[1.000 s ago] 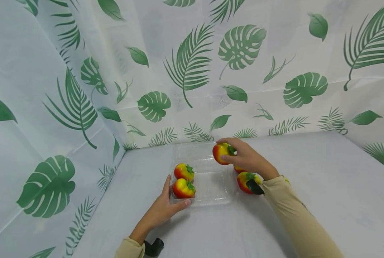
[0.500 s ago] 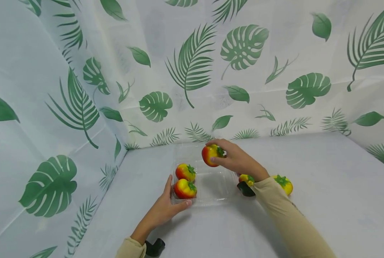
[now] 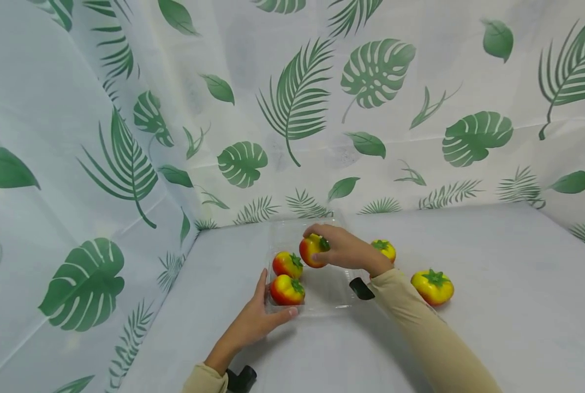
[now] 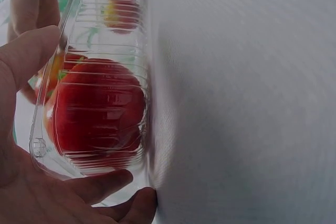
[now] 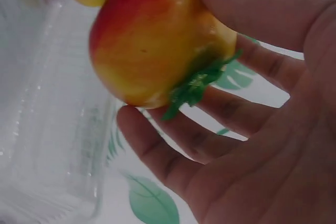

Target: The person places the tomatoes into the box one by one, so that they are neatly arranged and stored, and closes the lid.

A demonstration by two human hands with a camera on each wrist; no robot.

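Observation:
A red-and-yellow persimmon (image 3: 313,251) with a green leafy top is held by my right hand (image 3: 344,248) over the back part of a clear plastic container (image 3: 329,292). In the right wrist view, thumb and fingers pinch this persimmon (image 5: 152,40) from both sides. Two more persimmons sit along the container's left side, a rear one (image 3: 286,265) and a front one (image 3: 287,290). My left hand (image 3: 255,322) grips the container's front left corner. The left wrist view shows thumb and fingers round its ribbed wall, with a red persimmon (image 4: 100,111) behind the plastic.
Right of the container, a persimmon (image 3: 384,250) lies partly behind my right wrist, and another persimmon (image 3: 433,286) lies beside the sleeve. The container's lid (image 3: 282,229) lies back toward the leaf-patterned curtain (image 3: 292,109). A white cloth covers the table (image 3: 508,305).
My right hand has carried its persimmon leftward, and lower in the last half second, over the container. The persimmons on the right have come out from behind the arm. The left hand keeps its hold.

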